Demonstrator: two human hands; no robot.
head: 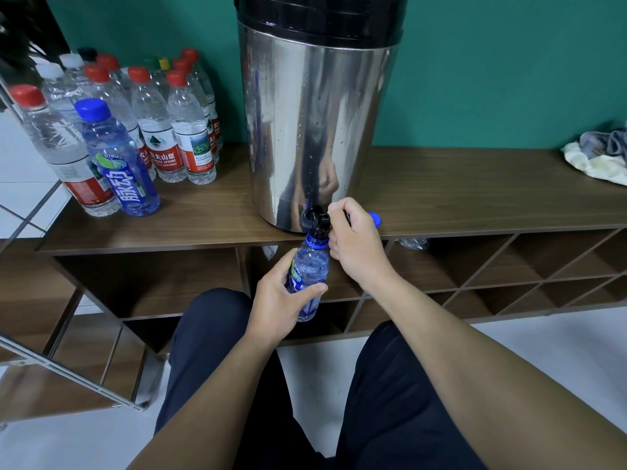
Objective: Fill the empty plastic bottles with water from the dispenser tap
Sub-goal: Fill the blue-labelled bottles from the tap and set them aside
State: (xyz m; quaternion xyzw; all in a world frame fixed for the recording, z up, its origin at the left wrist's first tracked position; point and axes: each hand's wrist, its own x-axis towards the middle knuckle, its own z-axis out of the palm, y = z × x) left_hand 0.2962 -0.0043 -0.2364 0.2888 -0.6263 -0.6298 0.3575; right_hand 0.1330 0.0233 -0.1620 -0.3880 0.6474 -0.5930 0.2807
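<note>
Your left hand (283,300) is low and centred, fingers and thumb curled round a blue bottle (308,273). Your right hand (354,242) sits just above and right, fingers curled on the black tap (317,220). Both forearms bare, angled inward.

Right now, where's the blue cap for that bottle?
The blue cap lies on the wooden shelf, just behind the right hand, beside the steel dispenser.

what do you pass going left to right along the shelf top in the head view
cluster of capped bottles with a blue bottle in front → steel dispenser with its black tap → right hand on the tap → loose blue cap → crumpled cloth
</note>
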